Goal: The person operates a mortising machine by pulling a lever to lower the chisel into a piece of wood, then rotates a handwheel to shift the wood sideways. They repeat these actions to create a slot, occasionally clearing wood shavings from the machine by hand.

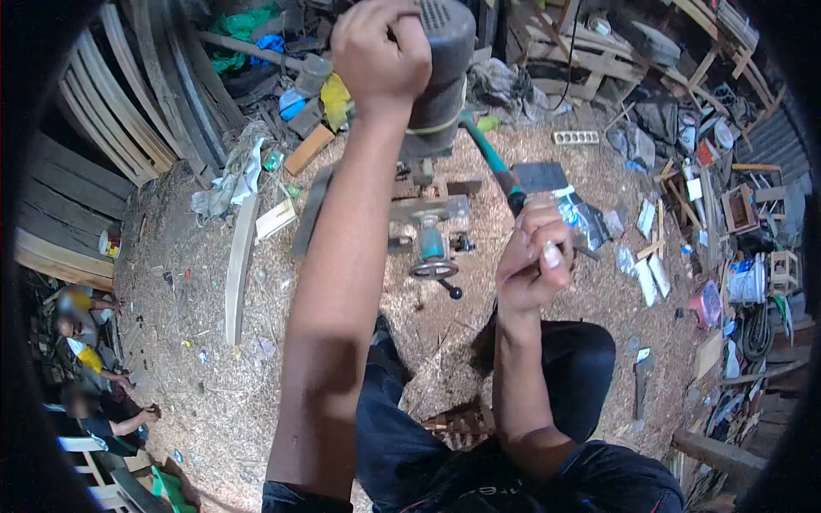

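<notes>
Below me stands a floor machine with a dark cylindrical motor (445, 60) on top, probably a drill or mortising machine. My left hand (380, 56) is closed against the motor's left side, its fingers curled; what they grip is hidden. A teal lever (487, 150) with a black end slants down to the right from the machine. My right hand (536, 256) is closed at the lever's black end, thumb toward me. Between my forearms lie the machine's metal table (436, 208) and a handwheel (434, 270) with a black knob. My left forearm partly covers the machine.
Wood shavings cover the floor (231, 402). A curved wooden piece (242, 274) lies at left, near a wood block (310, 150). Long boards (103, 103) lean at far left. People (94, 368) sit at lower left. Scrap, wooden frames and a white bucket (747, 280) crowd the right.
</notes>
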### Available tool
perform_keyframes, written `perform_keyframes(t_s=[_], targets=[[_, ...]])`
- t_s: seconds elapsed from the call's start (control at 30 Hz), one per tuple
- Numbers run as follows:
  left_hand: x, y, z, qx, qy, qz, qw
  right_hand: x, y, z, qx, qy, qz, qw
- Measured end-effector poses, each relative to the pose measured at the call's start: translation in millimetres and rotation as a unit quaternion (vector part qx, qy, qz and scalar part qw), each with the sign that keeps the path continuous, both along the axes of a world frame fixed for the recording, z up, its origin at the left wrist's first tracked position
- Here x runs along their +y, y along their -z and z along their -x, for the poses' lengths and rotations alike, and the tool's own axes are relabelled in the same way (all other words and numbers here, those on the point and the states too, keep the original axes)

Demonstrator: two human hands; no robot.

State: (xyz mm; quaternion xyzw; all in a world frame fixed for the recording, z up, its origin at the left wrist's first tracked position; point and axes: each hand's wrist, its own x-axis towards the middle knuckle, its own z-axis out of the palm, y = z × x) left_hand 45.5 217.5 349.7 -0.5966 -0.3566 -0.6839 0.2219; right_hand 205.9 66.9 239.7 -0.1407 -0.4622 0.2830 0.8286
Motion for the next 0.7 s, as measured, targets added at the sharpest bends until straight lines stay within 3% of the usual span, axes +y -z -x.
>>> perform_keyframes(t_s=[0.2,0.3,0.37,0.5,0.7], targets=[[7,-6,1,-0.025,-0.021,0.007,0.999,18,-29,-1,-0.041,-0.034,0.003,0.999],[4,-9,-2,-0.028,-0.021,0.014,0.999,39,-76,4,-0.002,-0.046,0.075,0.996],[2,-13,-3,-0.027,-0.025,0.013,0.999,69,-118,7,-0.052,-0.036,0.117,0.991],[1,-25,-2,-0.032,-0.028,0.009,0.999,164,-169,19,-0.108,0.02,0.081,0.991],[0,-37,-3,-0.036,-0.017,0.005,0.999,254,-207,24,-0.307,0.19,0.048,0.931]])
